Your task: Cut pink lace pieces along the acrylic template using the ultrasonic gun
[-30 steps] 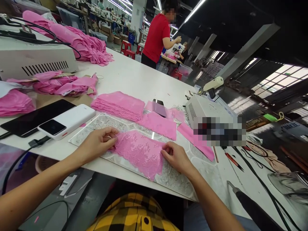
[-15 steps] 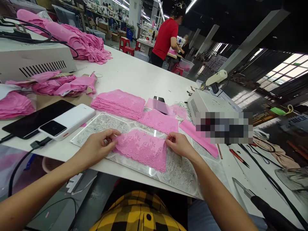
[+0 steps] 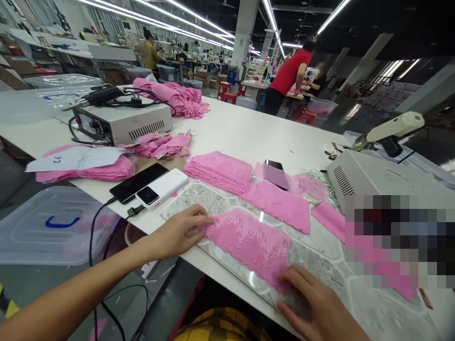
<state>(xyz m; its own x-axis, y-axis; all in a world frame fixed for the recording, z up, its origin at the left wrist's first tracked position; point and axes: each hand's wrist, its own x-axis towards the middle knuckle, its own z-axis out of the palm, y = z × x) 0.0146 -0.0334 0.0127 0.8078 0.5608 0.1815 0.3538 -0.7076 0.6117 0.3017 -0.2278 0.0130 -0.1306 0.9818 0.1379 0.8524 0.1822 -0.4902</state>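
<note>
One pink lace piece [image 3: 249, 241] is lying on a marble-patterned board [image 3: 208, 196] on the desk [image 3: 231, 128], the left hand [image 3: 180, 231] pinching its left corner, the blurred right hand [image 3: 322, 303] meeting its near right corner, grip unclear. Light, even fingertip tension is probably serving best, avoiding stretch. Thin floral texture, scalloped edge showing; board looking glossy, rigid.

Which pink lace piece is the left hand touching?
The front lace piece, between left hand and right hand; the second lace piece and lace stack lie farther back.
</note>
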